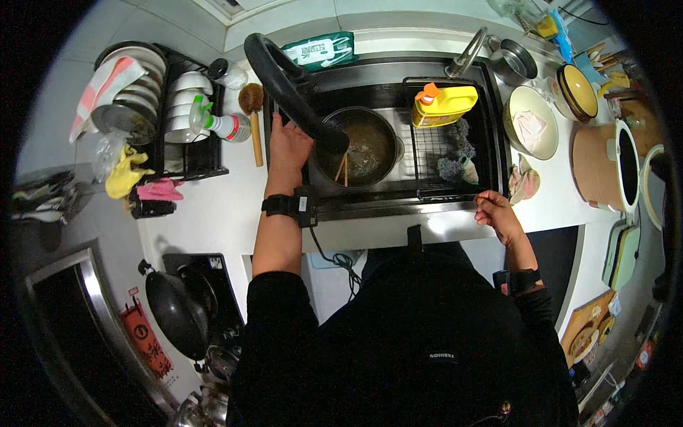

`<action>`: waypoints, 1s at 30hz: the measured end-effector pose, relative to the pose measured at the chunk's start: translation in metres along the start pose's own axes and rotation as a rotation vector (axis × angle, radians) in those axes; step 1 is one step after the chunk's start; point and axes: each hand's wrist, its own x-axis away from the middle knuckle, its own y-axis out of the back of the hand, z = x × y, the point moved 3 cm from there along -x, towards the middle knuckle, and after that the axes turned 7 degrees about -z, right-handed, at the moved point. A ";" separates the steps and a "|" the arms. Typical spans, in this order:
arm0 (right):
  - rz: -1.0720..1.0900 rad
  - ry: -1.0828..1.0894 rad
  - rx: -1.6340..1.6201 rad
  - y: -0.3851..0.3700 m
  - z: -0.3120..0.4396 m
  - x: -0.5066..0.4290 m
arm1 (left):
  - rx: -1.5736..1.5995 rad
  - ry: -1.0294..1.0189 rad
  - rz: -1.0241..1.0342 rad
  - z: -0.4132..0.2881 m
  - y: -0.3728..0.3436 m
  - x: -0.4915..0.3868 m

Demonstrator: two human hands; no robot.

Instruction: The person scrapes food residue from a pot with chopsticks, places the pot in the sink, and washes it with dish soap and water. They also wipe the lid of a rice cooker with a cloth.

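My left hand (288,140) is at the left rim of the sink (400,212), palm up with fingers spread, beside the black faucet (272,80). My right hand (492,210) is over the sink's front right edge, fingers curled; whether anything small is between them cannot be told. A dark round pot (368,155) stands in the basin under the faucet, with a pair of wooden chopsticks (342,169) in it. To its right, a black wire rack (431,155) holds a yellow detergent bottle (448,107) with an orange cap and grey scouring pads (451,168).
Left of the sink lie a wooden-handled brush (256,123) and a spray bottle (229,127), beside a dish rack (221,172) with bowls. On the right are a cream bowl (549,133) holding a cloth, a crumpled cloth (524,181) and a metal pot (514,63).
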 end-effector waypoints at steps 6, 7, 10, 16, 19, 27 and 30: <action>-0.047 0.000 -0.006 -0.010 0.002 -0.005 | 0.054 0.007 -0.059 -0.007 0.001 -0.022; -0.042 0.019 -0.020 -0.012 0.003 -0.008 | 0.060 0.014 -0.067 -0.006 0.000 -0.022; -0.040 -0.003 -0.028 -0.018 0.003 -0.019 | 0.063 0.065 -0.110 -0.008 -0.001 -0.018; -0.009 -0.044 -0.056 -0.029 0.004 -0.043 | 0.092 0.054 -0.108 -0.015 -0.007 -0.014; 0.023 -0.025 -0.072 -0.026 0.004 -0.054 | 0.036 0.038 -0.129 -0.017 -0.008 -0.017; -0.022 -0.050 -0.022 -0.005 0.010 -0.070 | 0.397 0.189 0.083 -0.022 -0.038 -0.016; 0.003 -0.041 -0.036 -0.004 0.016 -0.072 | 0.283 0.089 0.056 -0.018 -0.046 -0.017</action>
